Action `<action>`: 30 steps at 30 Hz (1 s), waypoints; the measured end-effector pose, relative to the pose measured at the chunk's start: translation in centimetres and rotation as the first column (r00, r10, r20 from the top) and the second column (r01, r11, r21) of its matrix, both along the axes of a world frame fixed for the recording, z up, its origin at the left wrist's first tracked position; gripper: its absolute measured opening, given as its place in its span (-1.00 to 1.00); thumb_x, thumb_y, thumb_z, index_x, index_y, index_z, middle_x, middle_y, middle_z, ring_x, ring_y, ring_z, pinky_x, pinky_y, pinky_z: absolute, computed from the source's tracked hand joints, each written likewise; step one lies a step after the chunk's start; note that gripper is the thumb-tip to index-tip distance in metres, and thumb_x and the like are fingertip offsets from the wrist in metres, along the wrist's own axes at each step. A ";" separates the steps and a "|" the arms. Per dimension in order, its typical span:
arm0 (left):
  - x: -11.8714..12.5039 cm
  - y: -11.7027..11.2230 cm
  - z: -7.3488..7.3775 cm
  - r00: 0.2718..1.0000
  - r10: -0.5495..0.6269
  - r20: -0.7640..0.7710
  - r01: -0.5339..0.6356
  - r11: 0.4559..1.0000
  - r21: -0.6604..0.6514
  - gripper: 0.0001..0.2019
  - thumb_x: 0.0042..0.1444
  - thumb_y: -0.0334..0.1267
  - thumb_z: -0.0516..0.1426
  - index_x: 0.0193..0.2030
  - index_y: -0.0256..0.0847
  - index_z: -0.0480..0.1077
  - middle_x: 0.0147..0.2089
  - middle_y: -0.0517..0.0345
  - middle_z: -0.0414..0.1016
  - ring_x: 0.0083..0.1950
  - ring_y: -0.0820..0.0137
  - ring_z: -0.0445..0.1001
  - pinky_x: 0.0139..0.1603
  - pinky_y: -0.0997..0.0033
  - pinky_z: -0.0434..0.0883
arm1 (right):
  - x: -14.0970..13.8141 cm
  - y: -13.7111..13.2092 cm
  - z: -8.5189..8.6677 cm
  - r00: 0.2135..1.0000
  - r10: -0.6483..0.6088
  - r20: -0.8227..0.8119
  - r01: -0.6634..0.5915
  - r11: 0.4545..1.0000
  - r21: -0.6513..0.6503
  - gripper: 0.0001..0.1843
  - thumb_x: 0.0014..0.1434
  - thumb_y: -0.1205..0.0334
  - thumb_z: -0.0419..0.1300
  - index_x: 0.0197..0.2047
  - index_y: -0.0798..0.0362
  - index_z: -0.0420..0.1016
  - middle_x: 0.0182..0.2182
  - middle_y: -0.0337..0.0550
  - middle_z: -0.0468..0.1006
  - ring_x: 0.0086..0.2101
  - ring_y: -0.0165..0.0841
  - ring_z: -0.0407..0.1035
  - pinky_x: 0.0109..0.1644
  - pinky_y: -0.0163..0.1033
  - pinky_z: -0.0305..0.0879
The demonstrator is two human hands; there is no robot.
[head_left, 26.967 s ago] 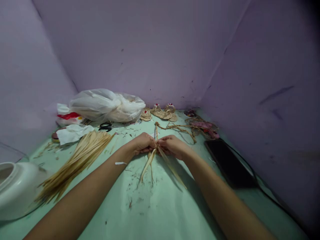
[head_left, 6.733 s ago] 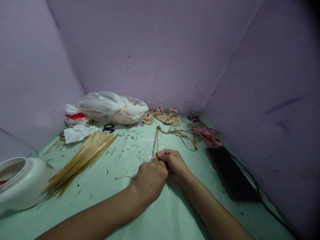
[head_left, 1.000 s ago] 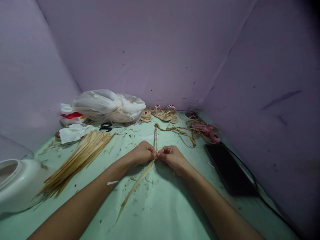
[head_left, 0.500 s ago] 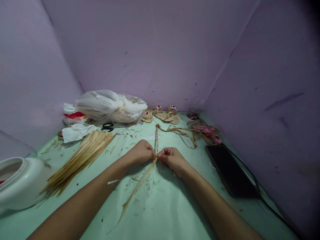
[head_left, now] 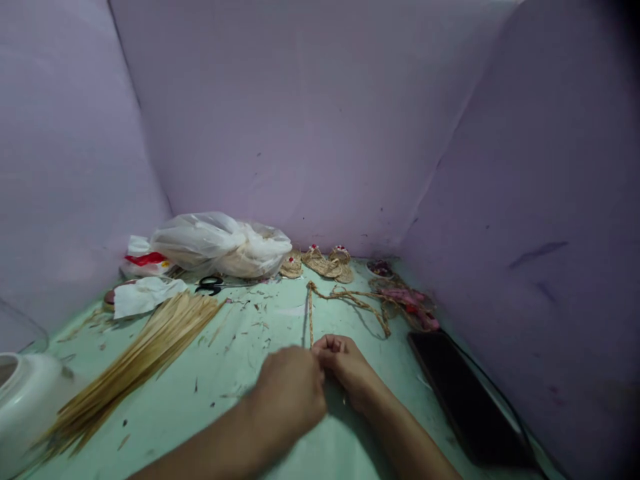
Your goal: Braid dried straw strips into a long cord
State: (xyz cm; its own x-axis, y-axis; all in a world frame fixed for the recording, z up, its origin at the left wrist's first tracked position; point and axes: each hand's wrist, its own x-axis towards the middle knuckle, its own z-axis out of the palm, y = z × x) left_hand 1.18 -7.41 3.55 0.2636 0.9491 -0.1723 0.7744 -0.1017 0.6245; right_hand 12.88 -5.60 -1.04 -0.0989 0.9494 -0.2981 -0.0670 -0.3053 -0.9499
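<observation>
A thin braided cord point(head_left: 311, 320) of tan plant fibre runs down the table toward me, with its far end bent round to the right. My right hand point(head_left: 347, 367) pinches the near end of this braid between thumb and fingertips. Close against it, on the left, my left hand point(head_left: 293, 387) is curled closed and slightly blurred. What its fingers hold is hidden behind the back of the hand. The loose strand ends below the braid are covered by my hands.
Flat dried fibre strips point(head_left: 135, 360) lie left, near a white jar point(head_left: 40, 407) and scissors point(head_left: 210, 285). Behind are a plastic bag point(head_left: 215, 247) and small woven sandals point(head_left: 325, 263). A dark phone-like slab point(head_left: 465, 400) with a cable point(head_left: 495, 380) lies right, below tangled cord point(head_left: 393, 303).
My left hand has moved toward me and over the braid's near end, covering the pale loose strand. My right hand still pinches the braid. The view has tilted up.
</observation>
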 end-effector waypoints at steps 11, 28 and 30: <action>-1.0 3.8 -2.0 0.857 0.269 0.439 0.064 0.791 -0.609 -0.88 -0.17 -0.34 0.04 -0.59 -0.36 0.31 -0.69 0.15 0.29 -0.74 0.57 0.17 -0.74 0.58 0.04 | 0.2 0.3 -0.3 0.993 0.109 -0.045 -0.107 0.993 0.045 -0.91 -0.28 0.34 0.15 -0.62 0.13 0.27 -0.72 -0.28 0.33 -0.67 -0.54 0.15 -0.55 -0.40 0.00; -1.3 3.9 -4.3 0.875 0.073 0.478 0.041 0.974 -0.223 -0.90 -0.30 -0.37 0.02 -0.72 -0.31 0.25 -0.77 0.33 0.01 -0.66 0.62 -0.10 -0.65 0.53 -0.14 | 0.9 0.2 -0.9 0.742 0.081 0.666 -0.384 0.865 0.322 -0.87 -0.06 0.38 0.00 -0.47 0.14 0.36 -0.60 -0.23 0.42 -0.57 -0.50 0.19 -0.52 -0.42 0.02; -1.1 3.8 -4.6 0.895 0.085 0.437 0.000 0.981 -0.193 -0.87 -0.31 -0.36 0.03 -0.76 -0.29 0.18 -0.76 0.34 -0.05 -0.66 0.62 -0.13 -0.65 0.52 -0.17 | 0.9 -0.1 -0.2 0.676 0.047 0.735 -0.402 0.860 0.315 -0.85 -0.09 0.40 0.01 -0.47 0.14 0.40 -0.57 -0.20 0.45 -0.55 -0.48 0.21 -0.51 -0.41 0.01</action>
